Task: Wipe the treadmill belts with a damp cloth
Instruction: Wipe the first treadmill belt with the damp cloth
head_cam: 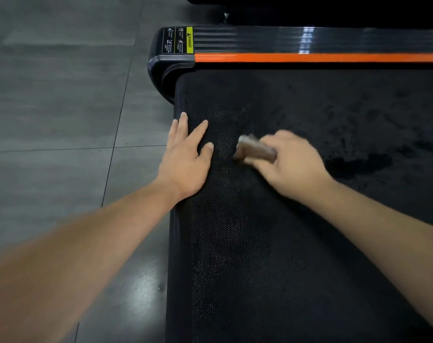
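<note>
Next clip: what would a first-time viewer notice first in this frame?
Two bare hands at centre: the right hand grips a blurred grey-brown folded cloth on the black textured treadmill belt, while the left hand rests flat at its left edge. Behind them a bright orange stripe runs along the black side rail, with a yellow warning label at its left end.

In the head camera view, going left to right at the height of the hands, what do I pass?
Grey tiled floor → left hand, flat on the edge of the belt → cloth → right hand gripping it → dark wet patch on the belt.
</note>
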The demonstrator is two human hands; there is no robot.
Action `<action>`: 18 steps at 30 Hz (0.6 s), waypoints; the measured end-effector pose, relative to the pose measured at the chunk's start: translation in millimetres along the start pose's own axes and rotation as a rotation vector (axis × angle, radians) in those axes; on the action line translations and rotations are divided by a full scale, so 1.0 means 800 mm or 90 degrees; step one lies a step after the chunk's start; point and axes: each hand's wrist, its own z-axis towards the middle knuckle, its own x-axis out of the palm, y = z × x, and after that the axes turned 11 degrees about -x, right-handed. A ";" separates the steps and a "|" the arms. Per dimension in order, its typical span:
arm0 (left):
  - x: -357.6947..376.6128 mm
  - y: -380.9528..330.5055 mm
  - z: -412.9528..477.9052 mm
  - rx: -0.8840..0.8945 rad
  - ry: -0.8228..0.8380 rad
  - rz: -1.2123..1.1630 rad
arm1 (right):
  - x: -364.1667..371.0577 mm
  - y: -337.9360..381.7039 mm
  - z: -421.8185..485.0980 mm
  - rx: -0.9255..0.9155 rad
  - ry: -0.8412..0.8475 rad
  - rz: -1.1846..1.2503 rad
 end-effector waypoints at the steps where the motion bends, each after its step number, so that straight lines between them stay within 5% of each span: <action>1: 0.000 -0.001 0.000 0.000 0.001 0.000 | -0.003 -0.017 0.016 0.069 -0.019 -0.016; 4: 0.000 0.000 0.000 0.000 0.000 0.001 | -0.001 -0.021 0.023 0.165 -0.062 -0.024; 7: 0.001 0.000 0.002 -0.003 -0.002 0.001 | 0.004 0.043 -0.043 -0.007 -0.004 0.057; 10: 0.000 -0.002 0.000 -0.009 0.004 0.002 | -0.002 0.035 -0.063 -0.058 0.021 0.076; 15: -0.002 -0.004 -0.006 -0.004 -0.019 -0.007 | -0.002 -0.003 -0.029 0.132 -0.078 0.008; 18: -0.002 -0.005 -0.013 0.026 -0.074 0.006 | 0.000 0.050 -0.083 -0.009 -0.014 0.060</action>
